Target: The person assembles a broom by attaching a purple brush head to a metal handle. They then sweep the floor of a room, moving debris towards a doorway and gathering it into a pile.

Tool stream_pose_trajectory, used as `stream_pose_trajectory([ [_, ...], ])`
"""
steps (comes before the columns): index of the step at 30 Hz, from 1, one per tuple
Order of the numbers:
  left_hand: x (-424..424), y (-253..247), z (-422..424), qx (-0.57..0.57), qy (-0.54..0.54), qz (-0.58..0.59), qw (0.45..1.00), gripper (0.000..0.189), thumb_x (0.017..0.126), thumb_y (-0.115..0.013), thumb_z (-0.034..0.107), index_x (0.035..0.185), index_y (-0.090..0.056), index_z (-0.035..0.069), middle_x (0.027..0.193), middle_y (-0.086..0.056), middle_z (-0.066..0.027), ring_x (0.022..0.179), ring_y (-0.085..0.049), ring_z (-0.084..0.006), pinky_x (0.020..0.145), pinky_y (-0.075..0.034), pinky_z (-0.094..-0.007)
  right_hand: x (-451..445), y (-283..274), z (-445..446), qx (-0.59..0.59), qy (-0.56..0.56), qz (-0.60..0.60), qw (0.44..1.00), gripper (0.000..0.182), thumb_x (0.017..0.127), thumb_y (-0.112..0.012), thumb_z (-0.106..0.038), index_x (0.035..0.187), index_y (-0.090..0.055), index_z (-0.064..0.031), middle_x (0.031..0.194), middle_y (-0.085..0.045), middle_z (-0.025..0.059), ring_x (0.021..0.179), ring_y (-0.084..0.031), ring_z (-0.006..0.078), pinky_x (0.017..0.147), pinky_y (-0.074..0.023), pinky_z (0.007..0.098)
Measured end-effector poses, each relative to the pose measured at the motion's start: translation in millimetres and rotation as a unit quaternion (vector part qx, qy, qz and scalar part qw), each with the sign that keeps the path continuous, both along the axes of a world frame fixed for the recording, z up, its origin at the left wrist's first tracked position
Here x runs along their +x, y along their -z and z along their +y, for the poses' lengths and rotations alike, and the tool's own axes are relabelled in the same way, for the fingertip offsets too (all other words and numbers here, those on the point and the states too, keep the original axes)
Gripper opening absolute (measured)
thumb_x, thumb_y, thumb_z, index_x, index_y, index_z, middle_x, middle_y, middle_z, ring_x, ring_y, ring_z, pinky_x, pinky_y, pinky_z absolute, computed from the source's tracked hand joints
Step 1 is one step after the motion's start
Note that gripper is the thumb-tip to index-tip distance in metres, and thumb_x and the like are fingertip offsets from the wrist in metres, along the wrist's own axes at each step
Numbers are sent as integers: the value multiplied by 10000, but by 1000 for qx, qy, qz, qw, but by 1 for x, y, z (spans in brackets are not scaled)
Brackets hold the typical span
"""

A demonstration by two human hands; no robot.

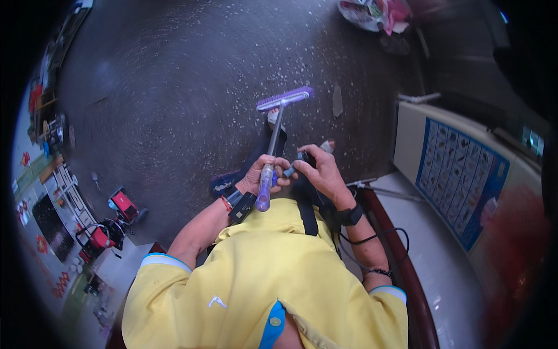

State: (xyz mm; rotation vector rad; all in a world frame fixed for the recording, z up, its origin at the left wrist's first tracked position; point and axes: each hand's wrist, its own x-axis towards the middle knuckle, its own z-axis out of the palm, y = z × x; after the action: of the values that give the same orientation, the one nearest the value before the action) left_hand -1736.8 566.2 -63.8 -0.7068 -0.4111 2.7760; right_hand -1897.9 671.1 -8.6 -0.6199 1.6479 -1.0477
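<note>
My left hand (258, 176) grips the handle of a scrub brush or broom just above its end. The handle (275, 135) is grey and ends in a translucent purple grip (264, 192) pointing towards me. At its far end, the brush head (285, 99) has purple bristles facing away from me. Between my right thumb and fingers is a small grey-blue piece (289, 170), perhaps tape; my left fingertips are close to or touching it. A darker part (301, 155) shows by the fingers of my right hand (324, 172). What is behind the fingers is hidden.
A dark speckled floor (183, 87) spreads ahead. A panel with a blue picture chart (457, 174) stands at right, near a dark red wooden edge (401, 283) and black cable (401, 244). Filled plastic bags (377, 15) lie far right; red-and-black wheeled equipment (124, 205) stands left.
</note>
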Motion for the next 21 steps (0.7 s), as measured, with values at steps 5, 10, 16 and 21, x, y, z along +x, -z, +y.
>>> stream_pose_trajectory([
  [5,0,2,-20,71,-89,39,993,374,707,-517,290,952,-579,15,1014,-458,-155,656,-442,-174,412,-399,-224,-25,0,-15,45,159,-75,983,161,717,-588,-104,840,-537,-13,654,-491,-1,531,-454,40,429,-377,171],
  [10,14,15,-60,60,-160,44,984,380,715,-480,298,918,-579,-8,1003,-454,-170,671,-442,-193,403,-414,-248,-78,19,-4,125,350,-43,927,178,729,-580,-180,793,-523,-24,613,-492,8,512,-478,75,439,-406,195],
  [16,29,15,-99,-10,-209,12,978,387,751,-444,304,941,-558,-13,1035,-454,-172,726,-447,-203,442,-424,-244,-117,63,53,176,398,29,900,36,678,-487,-51,647,-476,-64,533,-441,0,388,-395,86,342,-319,205],
  [21,49,22,-126,-54,-286,16,957,428,768,-395,334,1004,-531,4,1073,-455,-175,786,-446,-209,485,-431,-248,-148,150,102,224,313,141,912,16,616,-517,-28,607,-512,-40,521,-459,0,397,-430,101,347,-326,218],
])
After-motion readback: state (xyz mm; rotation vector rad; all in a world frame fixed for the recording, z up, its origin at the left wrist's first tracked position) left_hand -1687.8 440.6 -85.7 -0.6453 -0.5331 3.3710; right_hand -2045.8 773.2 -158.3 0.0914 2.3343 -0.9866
